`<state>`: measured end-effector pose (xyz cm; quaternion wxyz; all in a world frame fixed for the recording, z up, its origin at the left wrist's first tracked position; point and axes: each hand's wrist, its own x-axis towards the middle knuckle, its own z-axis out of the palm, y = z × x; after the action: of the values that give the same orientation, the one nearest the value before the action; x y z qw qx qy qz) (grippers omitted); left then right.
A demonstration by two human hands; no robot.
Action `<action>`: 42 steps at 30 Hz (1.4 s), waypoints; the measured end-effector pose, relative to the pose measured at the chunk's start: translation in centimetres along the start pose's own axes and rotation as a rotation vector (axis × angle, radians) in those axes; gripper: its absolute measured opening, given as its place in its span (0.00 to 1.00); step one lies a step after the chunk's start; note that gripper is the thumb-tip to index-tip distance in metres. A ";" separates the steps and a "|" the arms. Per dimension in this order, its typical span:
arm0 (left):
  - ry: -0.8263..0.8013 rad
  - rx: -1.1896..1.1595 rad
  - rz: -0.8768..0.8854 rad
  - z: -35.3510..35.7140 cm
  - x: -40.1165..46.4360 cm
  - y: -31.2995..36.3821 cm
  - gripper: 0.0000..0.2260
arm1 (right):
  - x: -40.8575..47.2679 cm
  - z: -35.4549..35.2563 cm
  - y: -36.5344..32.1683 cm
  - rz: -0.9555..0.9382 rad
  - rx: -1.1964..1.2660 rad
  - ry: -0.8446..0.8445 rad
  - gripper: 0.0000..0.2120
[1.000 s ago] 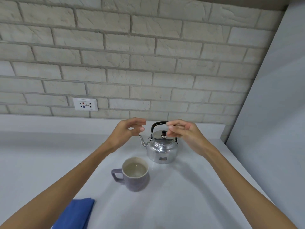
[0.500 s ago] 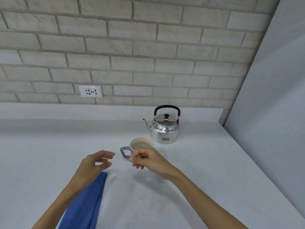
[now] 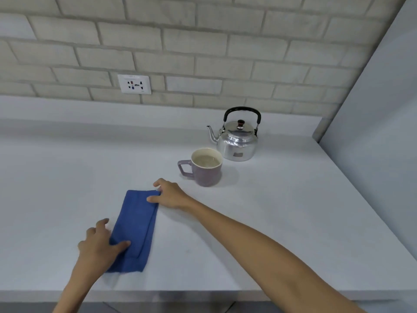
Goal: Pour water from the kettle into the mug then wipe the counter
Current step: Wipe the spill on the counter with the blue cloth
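Note:
A shiny metal kettle (image 3: pixel 237 141) with a black handle stands upright at the back right of the white counter (image 3: pixel 270 222). In front of it sits a purple mug (image 3: pixel 206 169) holding water, handle to the left. A folded blue cloth (image 3: pixel 135 227) lies flat near the counter's front edge. My left hand (image 3: pixel 100 246) pinches the cloth's near left edge, thumb on top. My right hand (image 3: pixel 170 195) grips the cloth's far right corner, just left of the mug.
A brick wall with a white power socket (image 3: pixel 134 84) runs behind the counter. A plain grey side panel (image 3: pixel 379 132) closes off the right. The counter's front edge (image 3: pixel 203 294) crosses the bottom of the view.
Both hands came back from the kettle to the blue cloth and took hold of its ends. The view has tilted down and the whole cloth now shows.

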<state>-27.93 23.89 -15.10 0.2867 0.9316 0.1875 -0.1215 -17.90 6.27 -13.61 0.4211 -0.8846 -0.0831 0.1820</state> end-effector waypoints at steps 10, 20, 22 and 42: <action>-0.084 -0.155 -0.068 -0.4 -0.3 -0.4 0.16 | 1.2 2.2 -0.9 0.057 -0.136 0.037 0.22; -0.116 -0.304 0.163 0.2 -1.9 -0.4 0.06 | -0.2 2.4 -0.1 -0.102 0.129 0.100 0.10; -0.164 -0.485 0.178 0.1 -3.0 0.4 0.03 | -1.0 1.4 0.1 -0.130 0.170 0.170 0.12; -0.338 -0.661 -0.073 4.0 -8.6 5.3 0.10 | -5.8 1.3 6.0 -0.150 -0.562 0.599 0.22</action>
<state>-33.93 15.14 -12.86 0.5945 0.7482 0.1996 -0.2168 -23.80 1.69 -17.55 0.1809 -0.9705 -0.0674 -0.1442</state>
